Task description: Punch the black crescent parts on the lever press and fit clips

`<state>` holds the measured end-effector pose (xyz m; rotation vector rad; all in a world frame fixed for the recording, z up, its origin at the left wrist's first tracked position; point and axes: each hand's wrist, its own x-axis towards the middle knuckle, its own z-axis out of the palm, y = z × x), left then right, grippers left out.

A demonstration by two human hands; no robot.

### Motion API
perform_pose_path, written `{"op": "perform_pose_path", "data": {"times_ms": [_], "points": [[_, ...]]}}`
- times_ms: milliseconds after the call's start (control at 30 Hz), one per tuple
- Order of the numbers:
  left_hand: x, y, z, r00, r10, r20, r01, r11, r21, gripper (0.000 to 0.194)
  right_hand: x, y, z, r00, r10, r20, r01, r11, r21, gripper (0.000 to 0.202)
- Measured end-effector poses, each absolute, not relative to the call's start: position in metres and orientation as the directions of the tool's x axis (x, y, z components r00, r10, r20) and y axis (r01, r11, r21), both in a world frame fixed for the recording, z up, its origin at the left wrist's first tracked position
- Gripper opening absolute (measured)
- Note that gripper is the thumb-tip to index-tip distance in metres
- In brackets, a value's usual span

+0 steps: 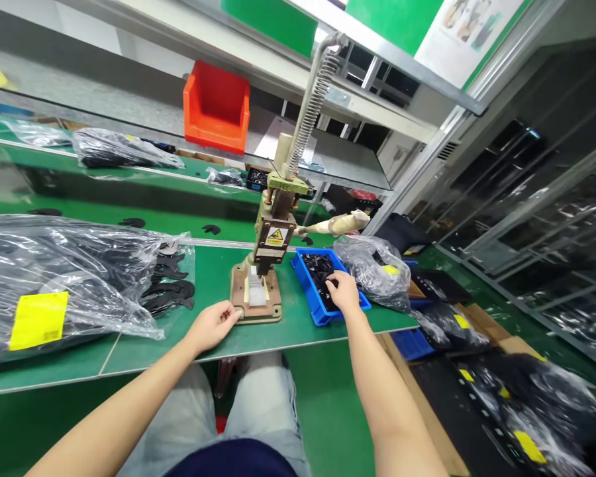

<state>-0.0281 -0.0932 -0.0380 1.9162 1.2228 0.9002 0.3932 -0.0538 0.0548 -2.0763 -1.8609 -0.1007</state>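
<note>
My left hand rests at the bench's front edge, fingers curled and thumb against the near-left corner of the hand press base. Whatever it may hold is hidden. On the base sits a light metal fixture beneath the ram of the hand press, with no fingers near it. My right hand reaches over the blue bin, its fingertips pinched together among small black parts. The exact shape of the part at the fingertips cannot be made out.
A large plastic bag of black curved pieces covers the left of the bench. The press lever sticks out above the bin. Another plastic bag stands right of it. Behind hangs an orange bin. Bagged goods lie at lower right.
</note>
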Motion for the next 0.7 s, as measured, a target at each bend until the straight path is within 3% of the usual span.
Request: {"op": "perform_pose_path", "data": {"times_ms": [167,367,700], "points": [[-0.028,-0.091,-0.038,0.322,0.932,0.168,0.464,-0.311,0.829,0.037,0.397,-0.058,0.046,0.202,0.918,0.342,0.941,-0.084,-0.329,0.039],[-0.028,-0.09,-0.04,0.321,0.933,0.162,0.463,-0.304,0.832,0.038,0.403,-0.053,0.037,0.315,0.913,0.259,0.861,-0.16,-0.483,0.037],[-0.031,-0.09,-0.045,0.309,0.942,0.134,0.415,-0.26,0.872,0.039,0.399,-0.053,0.051,0.387,0.845,0.37,0.677,0.012,-0.736,0.033]]}}
